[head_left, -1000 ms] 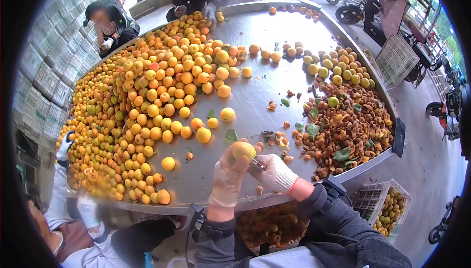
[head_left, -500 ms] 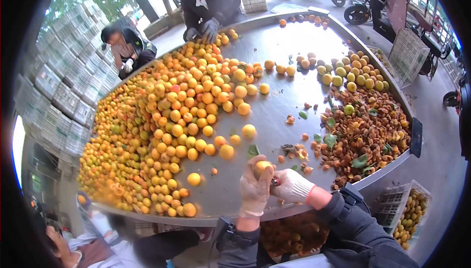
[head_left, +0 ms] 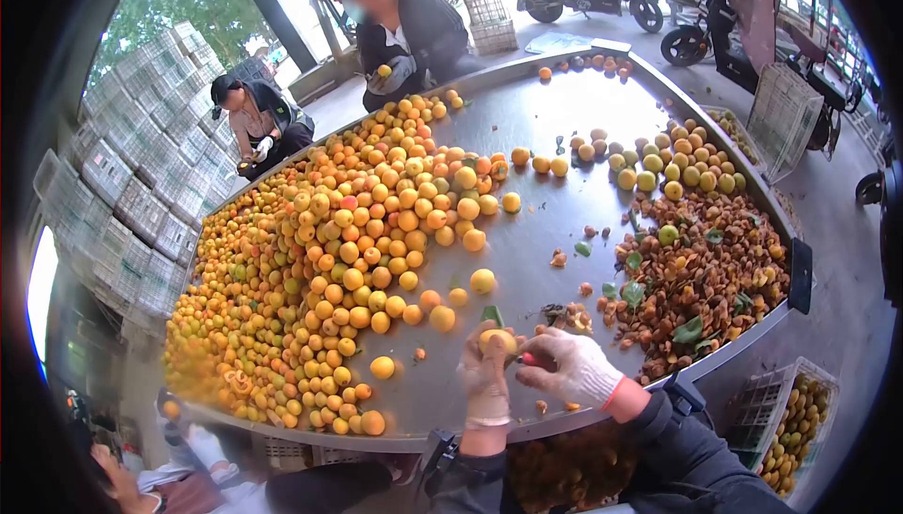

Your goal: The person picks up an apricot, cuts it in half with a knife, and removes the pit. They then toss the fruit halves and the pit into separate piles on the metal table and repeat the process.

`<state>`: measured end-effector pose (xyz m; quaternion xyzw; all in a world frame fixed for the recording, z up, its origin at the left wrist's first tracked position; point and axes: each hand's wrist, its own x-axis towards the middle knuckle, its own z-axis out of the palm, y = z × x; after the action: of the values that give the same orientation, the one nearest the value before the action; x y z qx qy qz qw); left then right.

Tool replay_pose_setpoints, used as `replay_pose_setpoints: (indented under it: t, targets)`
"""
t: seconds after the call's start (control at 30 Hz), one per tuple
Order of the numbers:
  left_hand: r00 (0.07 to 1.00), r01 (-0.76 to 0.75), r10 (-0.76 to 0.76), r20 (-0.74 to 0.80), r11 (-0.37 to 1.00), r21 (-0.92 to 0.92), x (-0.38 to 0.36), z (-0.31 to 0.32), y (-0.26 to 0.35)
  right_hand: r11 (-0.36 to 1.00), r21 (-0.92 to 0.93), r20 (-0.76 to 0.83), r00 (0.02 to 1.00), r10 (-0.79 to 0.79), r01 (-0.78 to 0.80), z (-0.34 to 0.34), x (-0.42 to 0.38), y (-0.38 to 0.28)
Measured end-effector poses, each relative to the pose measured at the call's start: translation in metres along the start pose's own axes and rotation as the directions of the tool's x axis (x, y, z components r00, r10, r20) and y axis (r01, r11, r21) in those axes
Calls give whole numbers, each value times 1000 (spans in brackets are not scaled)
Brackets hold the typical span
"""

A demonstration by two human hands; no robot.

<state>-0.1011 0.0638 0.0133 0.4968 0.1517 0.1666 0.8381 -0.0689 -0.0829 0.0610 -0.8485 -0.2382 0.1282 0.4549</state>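
My left hand (head_left: 485, 390), in a white work glove, is closed around a yellow-orange apricot (head_left: 496, 338) above the near edge of the metal table. Close by on the right, my gloved right hand (head_left: 576, 369) pinches a small red-handled tool (head_left: 528, 359); its dark end points at the apricot. Past the fingers of my left hand, a green leaf (head_left: 492, 315) shows. A large heap of whole apricots (head_left: 339, 232) covers the left part of the table. To the right lies a brown pile of torn apricot pieces (head_left: 691, 269) with leaves in it.
The metal table (head_left: 451, 378) has a raised rim. More fruit (head_left: 691, 157) sits at its far right. A crate of fruit (head_left: 795, 420) stands by my right arm. Two people work across the table (head_left: 409, 34) (head_left: 263, 124), and another person (head_left: 179, 476) is at my lower left.
My right hand and the red-handled tool have drawn slightly away from the apricot, showing more of the handle. The person opposite now holds up a fruit. The whole view has shifted a little.
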Motion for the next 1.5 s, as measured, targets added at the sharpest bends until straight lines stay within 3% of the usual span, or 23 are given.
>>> replay_pose_setpoints:
  t: [0.17,0.53,0.77,1.07,1.23,1.47,1.5]
  targets:
    - [994,79,-89,-71,989,-125,3,-4,5,1000,16,70,997,25,-26,5,4,8]
    - [989,140,-144,-38,985,-102,1,-10,11,997,-9,194,978,76,-75,20,10,10]
    - [987,160,-163,-7,978,-135,3,-13,4,995,-13,185,978,100,-99,25,11,16]
    - [983,182,-181,20,979,-90,1,-14,-2,989,-118,218,969,115,-91,31,9,23]
    - [981,185,-187,42,981,51,3,-12,-15,988,-142,213,973,89,-60,36,8,33]
    - [963,252,-248,104,967,-27,2,-20,-5,990,-79,221,966,132,-117,32,6,20]
    - [977,148,-152,147,988,33,-1,-18,-2,994,-67,178,979,99,-89,35,8,25]
